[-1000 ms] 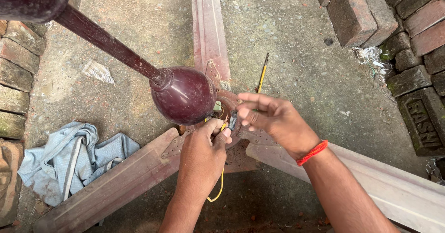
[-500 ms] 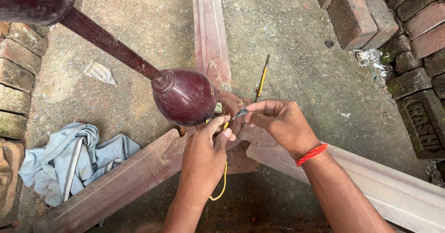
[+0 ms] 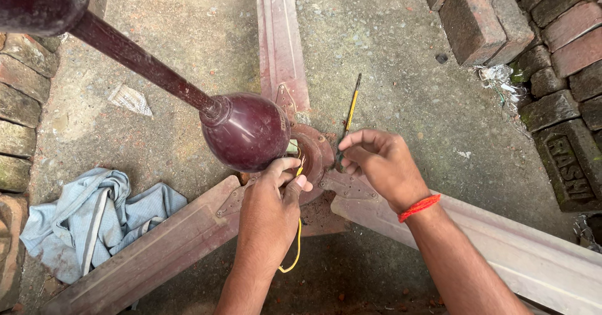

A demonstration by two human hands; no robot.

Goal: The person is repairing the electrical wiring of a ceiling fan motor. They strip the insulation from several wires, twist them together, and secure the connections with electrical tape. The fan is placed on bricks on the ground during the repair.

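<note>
Yellow wire (image 3: 297,243) pinched in left hand (image 3: 269,211), right hand (image 3: 384,164) seemingly gripping screwdriver (image 3: 348,117) beside fan hub (image 3: 313,155)

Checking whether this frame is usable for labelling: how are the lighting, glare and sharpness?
Head view: soft, even daylight, no hard shadows; a pale sheen on the maroon fan dome; left hand, right hand and yellow wire look sharp; the rod's top end is blurred, very close to the lens.

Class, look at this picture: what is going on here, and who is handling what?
A person works on a maroon ceiling fan lying on a concrete floor. The left hand pinches a yellow wire at the hub. The right hand pinches something small beside it, near a screwdriver. A blue cloth and bricks lie around.
</note>
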